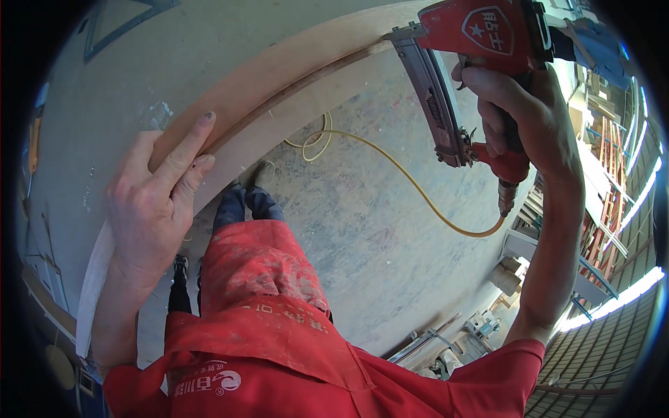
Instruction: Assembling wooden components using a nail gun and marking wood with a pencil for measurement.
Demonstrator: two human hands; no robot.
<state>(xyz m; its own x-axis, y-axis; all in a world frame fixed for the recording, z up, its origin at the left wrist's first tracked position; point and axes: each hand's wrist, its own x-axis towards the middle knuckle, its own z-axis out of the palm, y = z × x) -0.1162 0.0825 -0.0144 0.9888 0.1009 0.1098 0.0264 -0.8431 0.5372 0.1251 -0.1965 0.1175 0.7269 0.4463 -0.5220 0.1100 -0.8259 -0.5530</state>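
- The right hand (516, 104) is closing firmly around the handle of a red nail gun (481, 35), a finger sitting close to the trigger; whether it is pressing, I cannot tell.
- The left hand (150, 191) is lying partly open over the left end of a wooden board (279, 66), forefinger and thumb stretching along it rather than wrapping round.
- The board is lying on a pale work surface (77, 160), running away from the left hand towards the gun; the gun's nose is meeting its far end, or hanging just off it — the view is not settling which.
- The gun is looking heavy and rigid, with its weight probably pulling towards the head; the handle is offering the natural hold, clear of the nose and the dark magazine.
- A yellow hose (404, 171) is trailing from the handle's base over the floor (369, 272), likely adding some drag.
- The board is looking stiff yet fairly light, perhaps sliding easily — flat pressure near its end, fingers well apart from the nose, is seeming the sound hold.
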